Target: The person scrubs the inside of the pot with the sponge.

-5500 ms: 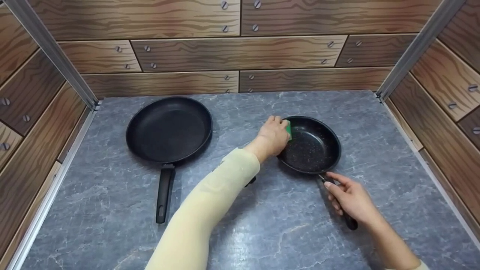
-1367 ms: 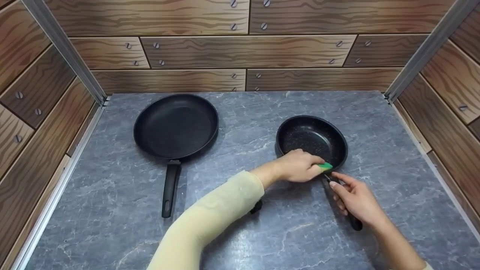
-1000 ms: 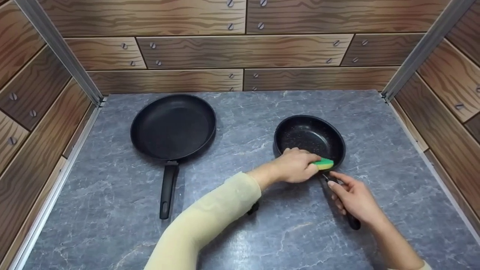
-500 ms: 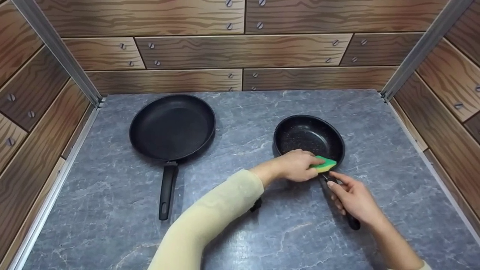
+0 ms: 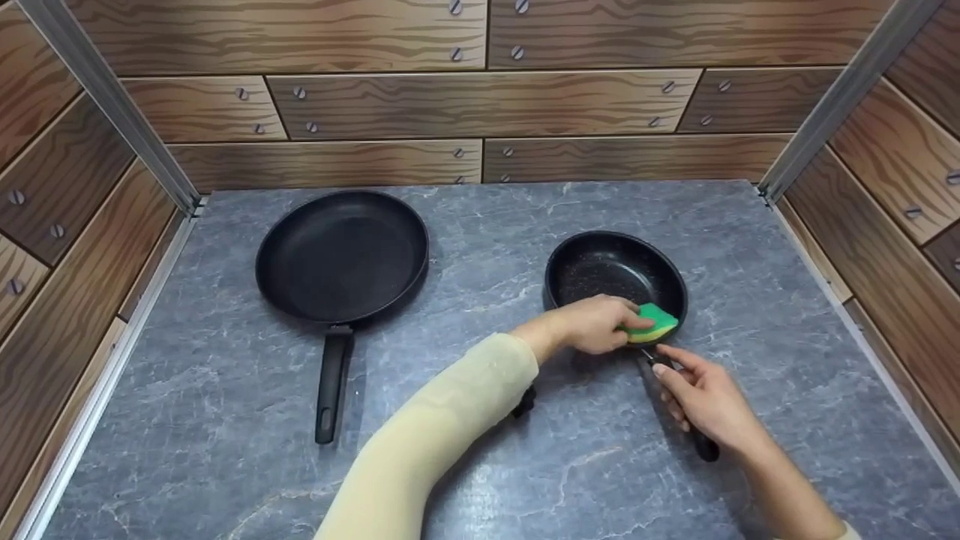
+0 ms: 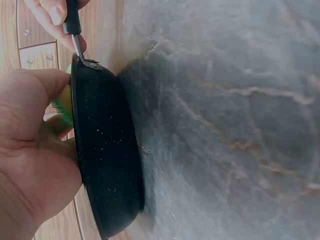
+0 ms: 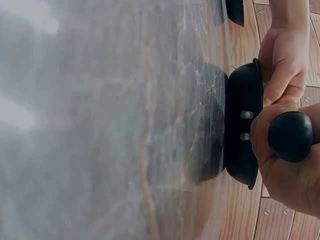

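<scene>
My left hand (image 5: 600,322) holds a green and yellow sponge (image 5: 654,321) at the near inner wall of the small black frying pan (image 5: 600,274), close to where the handle joins. In the left wrist view the sponge (image 6: 63,102) shows between thumb and fingers behind the pan's rim. My right hand (image 5: 705,397) grips the small pan's black handle (image 5: 705,445), thumb on top. The right wrist view looks at the handle's rounded end (image 7: 291,136) coming out of that grip. The small pan sits flat on the grey marbled table.
A larger black frying pan (image 5: 341,259) rests at the left, its handle (image 5: 330,386) toward me. Wood-patterned walls (image 5: 480,105) stand behind and at both sides of the table (image 5: 480,225). A small black object (image 5: 525,403) shows partly hidden beneath the left forearm.
The left hand has moved the sponge from the small pan's left side to its near wall by the handle, then slightly up and right. The right hand keeps its grip.
</scene>
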`<state>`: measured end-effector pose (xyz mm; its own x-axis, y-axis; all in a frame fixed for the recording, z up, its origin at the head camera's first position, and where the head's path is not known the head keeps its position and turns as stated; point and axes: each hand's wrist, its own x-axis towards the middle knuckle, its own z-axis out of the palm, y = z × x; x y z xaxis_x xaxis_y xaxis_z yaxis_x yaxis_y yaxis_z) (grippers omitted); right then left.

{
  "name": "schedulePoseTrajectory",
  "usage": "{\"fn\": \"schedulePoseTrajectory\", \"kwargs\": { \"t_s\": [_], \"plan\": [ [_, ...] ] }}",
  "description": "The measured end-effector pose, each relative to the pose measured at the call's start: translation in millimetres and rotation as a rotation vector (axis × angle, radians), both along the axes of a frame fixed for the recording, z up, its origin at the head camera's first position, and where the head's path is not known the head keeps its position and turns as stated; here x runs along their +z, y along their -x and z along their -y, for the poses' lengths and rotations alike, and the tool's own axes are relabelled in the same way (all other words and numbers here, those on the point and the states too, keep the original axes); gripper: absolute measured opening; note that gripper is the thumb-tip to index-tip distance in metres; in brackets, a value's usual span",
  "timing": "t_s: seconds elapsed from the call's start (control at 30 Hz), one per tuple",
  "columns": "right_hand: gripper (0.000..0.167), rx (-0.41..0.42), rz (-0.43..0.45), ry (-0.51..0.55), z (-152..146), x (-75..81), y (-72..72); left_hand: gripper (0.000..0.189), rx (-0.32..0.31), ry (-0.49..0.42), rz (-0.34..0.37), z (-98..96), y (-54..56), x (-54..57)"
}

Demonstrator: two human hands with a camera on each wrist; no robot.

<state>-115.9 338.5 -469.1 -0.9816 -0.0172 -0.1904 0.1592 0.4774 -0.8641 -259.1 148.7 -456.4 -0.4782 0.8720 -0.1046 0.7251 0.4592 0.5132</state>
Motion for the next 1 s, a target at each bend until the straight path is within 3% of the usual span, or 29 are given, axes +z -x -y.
{"fn": "schedulePoseTrajectory", "kwargs": {
  "t_s": [0.2, 0.43, 0.6, 0.87, 1.0],
  "plan": [
    [0.054, -0.004, 0.009, 0.022, -0.7, -0.1, -0.7, 0.047, -0.027, 0.157, -0.057, -3.3, 7.6, 3.6],
    [0.053, -0.009, 0.003, 0.009, -0.6, 0.0, -1.0, 0.055, -0.024, 0.334, -0.16, -6.3, 8.7, 11.0],
    [0.053, -0.001, -0.005, 0.021, 0.1, 0.2, -1.6, 0.056, -0.032, 0.363, -0.297, -8.6, 8.2, 10.6],
    [0.052, -0.004, -0.008, 0.028, 0.0, -0.2, -1.6, 0.05, -0.048, 0.382, -0.6, -13.0, 10.2, 4.4],
    [0.052, -0.004, -0.008, 0.021, -0.2, 0.2, -1.5, 0.049, -0.069, 0.408, -0.715, -15.4, 13.2, 1.4]
  ]
}}
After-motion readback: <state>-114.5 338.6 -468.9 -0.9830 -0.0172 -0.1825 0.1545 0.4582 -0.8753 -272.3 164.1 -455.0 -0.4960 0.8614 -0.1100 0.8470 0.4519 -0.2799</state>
